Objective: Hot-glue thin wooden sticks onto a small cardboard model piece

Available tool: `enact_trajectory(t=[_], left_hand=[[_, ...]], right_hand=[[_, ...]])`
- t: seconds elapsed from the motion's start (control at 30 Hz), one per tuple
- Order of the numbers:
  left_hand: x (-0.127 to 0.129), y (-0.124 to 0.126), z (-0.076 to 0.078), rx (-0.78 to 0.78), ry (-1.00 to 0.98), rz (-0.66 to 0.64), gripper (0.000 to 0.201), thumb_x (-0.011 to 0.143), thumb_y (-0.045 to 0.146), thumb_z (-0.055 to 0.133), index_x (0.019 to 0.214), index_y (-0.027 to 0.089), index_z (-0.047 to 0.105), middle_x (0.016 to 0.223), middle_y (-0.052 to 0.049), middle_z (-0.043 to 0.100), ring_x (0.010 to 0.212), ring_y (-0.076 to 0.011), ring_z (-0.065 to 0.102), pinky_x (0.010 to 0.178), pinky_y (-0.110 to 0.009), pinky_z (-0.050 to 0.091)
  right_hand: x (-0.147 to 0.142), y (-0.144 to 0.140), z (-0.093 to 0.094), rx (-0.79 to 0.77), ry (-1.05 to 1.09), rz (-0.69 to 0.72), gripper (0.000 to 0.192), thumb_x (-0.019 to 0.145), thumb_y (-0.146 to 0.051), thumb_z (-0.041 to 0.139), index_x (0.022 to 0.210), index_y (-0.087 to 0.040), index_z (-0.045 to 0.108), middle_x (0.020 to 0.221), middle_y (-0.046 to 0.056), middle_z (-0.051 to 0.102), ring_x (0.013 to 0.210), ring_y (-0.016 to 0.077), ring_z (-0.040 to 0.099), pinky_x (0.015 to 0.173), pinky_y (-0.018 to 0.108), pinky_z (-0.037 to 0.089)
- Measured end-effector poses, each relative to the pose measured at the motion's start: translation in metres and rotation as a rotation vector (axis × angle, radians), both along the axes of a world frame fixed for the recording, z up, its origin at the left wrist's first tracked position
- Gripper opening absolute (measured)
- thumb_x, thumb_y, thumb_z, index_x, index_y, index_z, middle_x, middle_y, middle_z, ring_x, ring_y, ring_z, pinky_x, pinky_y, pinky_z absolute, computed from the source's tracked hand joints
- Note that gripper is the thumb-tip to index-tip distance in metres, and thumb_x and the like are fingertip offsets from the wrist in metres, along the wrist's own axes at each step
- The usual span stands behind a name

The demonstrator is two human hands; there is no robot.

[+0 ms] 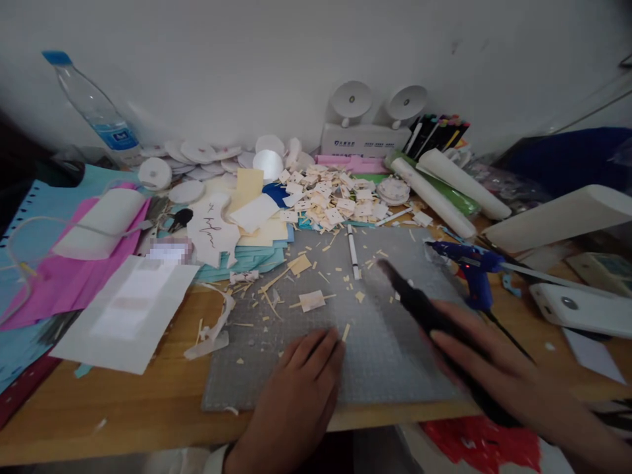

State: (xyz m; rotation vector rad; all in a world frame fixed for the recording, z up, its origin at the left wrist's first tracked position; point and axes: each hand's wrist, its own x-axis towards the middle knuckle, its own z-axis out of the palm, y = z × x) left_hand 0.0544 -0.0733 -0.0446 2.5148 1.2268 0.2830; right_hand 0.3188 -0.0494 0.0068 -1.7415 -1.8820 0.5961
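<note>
I note left hand (296, 388) flat on grey gridded cutting mat (385, 342); right hand (498, 375) grips blurred black tool (419, 306); steadier handling advised

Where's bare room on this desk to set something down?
Barest: cutting mat between left hand and right hand holding the black tool; also desk strip before the white sheet. Crowded: cut-piece pile and paper stacks behind.

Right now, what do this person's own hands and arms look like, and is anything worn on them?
Both hands are bare: no gloves, rings or watch show. The left hand ends at a pale, whitish cuff at the wrist. The right hand is motion-blurred, its forearm bare as far as the picture shows.
</note>
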Motion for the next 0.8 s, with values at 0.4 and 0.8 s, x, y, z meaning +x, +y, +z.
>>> enact_trajectory(t=[0.4,0.8], left_hand=[[-0.001,-0.001,-0.004,0.008,0.047,-0.018,0.062,0.079,-0.001,0.043,0.139,0.014,0.037,0.146,-0.007,0.041,0.128,-0.0262,0.043,0.102,-0.042,0.044],[-0.004,-0.002,-0.009,0.038,0.013,-0.006,0.05,0.085,0.0,0.045,0.133,0.013,0.042,0.139,-0.013,0.048,0.126,-0.029,0.044,0.098,-0.046,0.05]], right_hand=[[-0.003,-0.047,-0.025,-0.216,-0.278,0.497,0.065,0.094,-0.03,0.042,0.149,-0.032,0.009,0.138,0.003,0.051,0.117,0.0187,0.056,0.089,0.029,0.055],[-0.011,-0.052,-0.024,-0.068,-0.368,0.522,0.062,0.094,-0.022,0.03,0.15,-0.028,0.005,0.12,0.006,0.064,0.095,0.0178,0.068,0.068,0.024,0.06]])
